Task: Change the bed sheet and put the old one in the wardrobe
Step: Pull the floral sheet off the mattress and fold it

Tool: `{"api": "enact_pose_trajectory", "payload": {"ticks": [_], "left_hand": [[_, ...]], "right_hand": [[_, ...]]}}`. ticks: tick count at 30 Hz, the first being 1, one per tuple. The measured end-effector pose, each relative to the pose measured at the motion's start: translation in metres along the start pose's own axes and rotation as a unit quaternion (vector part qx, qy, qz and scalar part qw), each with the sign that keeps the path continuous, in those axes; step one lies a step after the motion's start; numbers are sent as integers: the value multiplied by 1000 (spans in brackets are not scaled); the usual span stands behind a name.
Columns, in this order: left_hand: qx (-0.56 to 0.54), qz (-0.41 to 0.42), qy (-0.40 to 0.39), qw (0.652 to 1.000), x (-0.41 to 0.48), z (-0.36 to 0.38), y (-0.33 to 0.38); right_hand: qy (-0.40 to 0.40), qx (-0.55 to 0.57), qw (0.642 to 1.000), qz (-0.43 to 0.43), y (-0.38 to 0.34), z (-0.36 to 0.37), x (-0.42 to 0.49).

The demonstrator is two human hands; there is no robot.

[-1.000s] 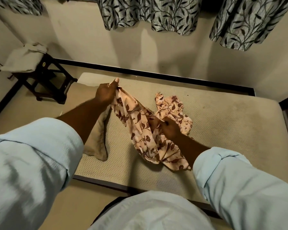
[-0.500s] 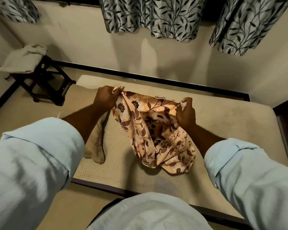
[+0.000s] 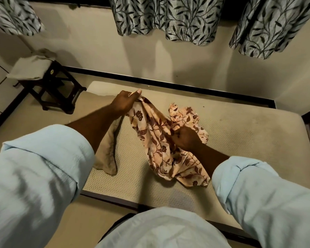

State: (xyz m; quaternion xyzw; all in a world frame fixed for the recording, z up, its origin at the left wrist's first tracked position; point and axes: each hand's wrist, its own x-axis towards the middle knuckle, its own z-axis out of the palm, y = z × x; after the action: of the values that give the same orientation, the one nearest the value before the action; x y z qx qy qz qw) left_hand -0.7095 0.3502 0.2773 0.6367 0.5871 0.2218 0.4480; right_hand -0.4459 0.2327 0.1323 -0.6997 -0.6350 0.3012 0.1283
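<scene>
Nearest: pale blue sleeves (image 3: pixel 48 158), rolled on both forearms. The right hand (image 3: pixel 185 138) is low over the mattress (image 3: pixel 240 140), fingers curled tight on a fold in the middle of the floral sheet (image 3: pixel 150 129). Most of the sheet lies crumpled on the bare mattress, with one end lifted. Farther out and higher, the left hand (image 3: pixel 123 102) pinches that raised end. A limp beige cloth (image 3: pixel 106 154) lies beside the sheet, under the left forearm. Past the bed's left end is a dark stool (image 3: pixel 57 90) with a folded cloth (image 3: pixel 30 68) on top. Leaf-print curtains (image 3: pixel 168 17) hang on the far wall.
</scene>
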Motion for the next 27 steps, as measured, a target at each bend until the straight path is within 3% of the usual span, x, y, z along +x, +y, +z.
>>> {"api": "enact_pose_trajectory", "payload": {"ticks": [7, 16, 20, 27], "left_hand": [[-93, -101, -193, 972, -3, 0, 11], [-142, -178, -301, 926, -3, -19, 24], [-124, -224, -302, 918, -3, -37, 18], [-123, -266, -260, 920, -7, -48, -9]], "right_hand": [[31, -98, 994, -31, -46, 3, 5], [-38, -225, 973, 25, -38, -4, -3], [-97, -244, 964, 37, -18, -12, -5], [-107, -236, 963, 79, -4, -21, -6]]}}
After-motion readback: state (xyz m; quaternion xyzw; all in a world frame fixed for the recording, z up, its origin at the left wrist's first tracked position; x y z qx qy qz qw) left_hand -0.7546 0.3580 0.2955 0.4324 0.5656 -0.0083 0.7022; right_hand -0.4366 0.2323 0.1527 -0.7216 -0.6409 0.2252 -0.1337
